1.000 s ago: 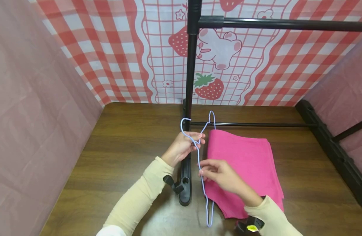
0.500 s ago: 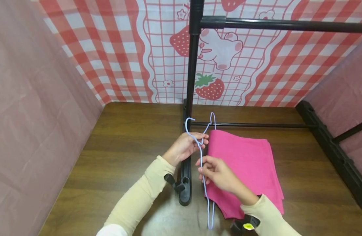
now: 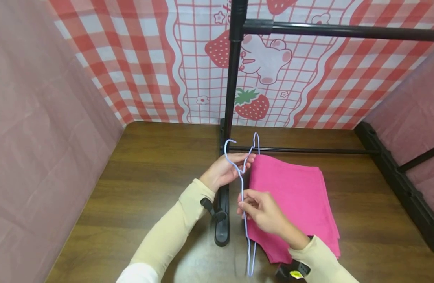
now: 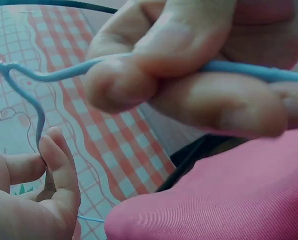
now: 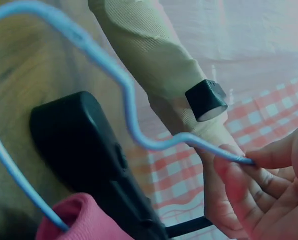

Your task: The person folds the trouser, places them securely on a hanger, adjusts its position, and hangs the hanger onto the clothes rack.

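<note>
A light blue-purple wire clothes hanger stands on edge, its hook up and left. My left hand is by its neck, thumb and fingers pinching the far arm, as the left hand shows in the left wrist view. Lower down, my right hand pinches the near arm. A folded pink cloth lies to the right, with the hanger running through its fold. In the right wrist view the wire hanger bends toward my right fingertips, and its lower bar enters the pink cloth.
A black rack post rises behind my left hand from a black foot. The rack's upper bar crosses overhead to the right, and its thin lower bar runs close behind the cloth. A checked curtain backs the wooden table.
My left hand has shifted up and to the right, its fingers straighter along the far arm of the hanger. The hook has moved slightly right. The pink cloth looks almost unmoved.
</note>
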### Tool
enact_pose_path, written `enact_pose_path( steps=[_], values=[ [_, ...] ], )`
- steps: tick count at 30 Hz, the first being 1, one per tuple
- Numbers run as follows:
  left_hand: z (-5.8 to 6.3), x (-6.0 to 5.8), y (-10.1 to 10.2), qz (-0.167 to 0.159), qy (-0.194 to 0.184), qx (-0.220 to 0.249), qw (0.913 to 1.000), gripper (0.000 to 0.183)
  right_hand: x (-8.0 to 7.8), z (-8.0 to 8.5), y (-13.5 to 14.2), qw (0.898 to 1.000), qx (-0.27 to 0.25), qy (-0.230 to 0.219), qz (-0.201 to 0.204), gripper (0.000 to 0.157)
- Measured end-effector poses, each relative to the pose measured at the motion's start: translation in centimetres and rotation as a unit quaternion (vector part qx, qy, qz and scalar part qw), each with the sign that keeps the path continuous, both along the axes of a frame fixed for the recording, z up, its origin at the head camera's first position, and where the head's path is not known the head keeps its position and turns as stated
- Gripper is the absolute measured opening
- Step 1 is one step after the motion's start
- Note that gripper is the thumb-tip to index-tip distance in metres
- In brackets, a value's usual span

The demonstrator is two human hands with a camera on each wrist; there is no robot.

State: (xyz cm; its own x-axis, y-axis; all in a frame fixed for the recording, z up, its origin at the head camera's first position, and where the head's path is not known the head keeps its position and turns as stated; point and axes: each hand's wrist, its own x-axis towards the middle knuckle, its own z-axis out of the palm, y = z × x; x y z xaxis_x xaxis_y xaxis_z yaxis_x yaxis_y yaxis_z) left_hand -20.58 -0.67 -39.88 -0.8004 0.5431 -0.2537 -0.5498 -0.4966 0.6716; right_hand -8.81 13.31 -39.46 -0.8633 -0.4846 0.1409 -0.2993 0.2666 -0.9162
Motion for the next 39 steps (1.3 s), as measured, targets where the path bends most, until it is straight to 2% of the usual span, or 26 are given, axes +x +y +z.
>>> enact_pose_path(
  steps=[4,9,16,21,24,29,32,34,39],
  values=[
    [1.2,0.0,0.4,-0.001,0.001,0.002,1.0000,0.019,0.3,1.1,0.6,0.999,-0.018,0.033,0.007,0.006],
    [3.6,0.2,0.9,0.011,0.000,0.016,0.9998,0.021,0.2,3.6,1.5,0.995,-0.055,0.080,0.028,0.009],
    [7.2,0.4,1.7,0.013,0.021,0.018,0.9995,0.024,0.3,7.1,2.4,0.979,-0.136,0.146,0.047,0.015],
    [10.1,0.5,2.3,0.015,0.035,0.021,0.9991,0.030,0.1,9.8,3.1,0.966,-0.178,0.178,0.050,0.017],
    [11.9,0.4,2.6,0.020,0.043,0.021,0.9987,0.030,-0.1,11.6,3.4,0.959,-0.218,0.176,0.049,0.024],
    [15.3,0.1,3.1,0.016,0.078,0.003,0.9968,0.028,-0.4,14.4,4.2,0.943,-0.294,0.150,0.048,0.026],
    [17.2,-0.2,3.3,0.020,0.096,0.013,0.9951,0.027,-0.9,15.9,4.8,0.934,-0.330,0.131,0.044,0.025],
    [18.4,-0.5,3.4,0.026,0.096,0.026,0.9947,0.027,-1.4,16.8,5.1,0.932,-0.340,0.124,0.037,0.022],
    [20.9,-1.3,3.5,0.043,0.088,0.042,0.9943,0.024,-2.5,19.3,5.9,0.935,-0.340,0.102,0.012,0.015]
  ],
)
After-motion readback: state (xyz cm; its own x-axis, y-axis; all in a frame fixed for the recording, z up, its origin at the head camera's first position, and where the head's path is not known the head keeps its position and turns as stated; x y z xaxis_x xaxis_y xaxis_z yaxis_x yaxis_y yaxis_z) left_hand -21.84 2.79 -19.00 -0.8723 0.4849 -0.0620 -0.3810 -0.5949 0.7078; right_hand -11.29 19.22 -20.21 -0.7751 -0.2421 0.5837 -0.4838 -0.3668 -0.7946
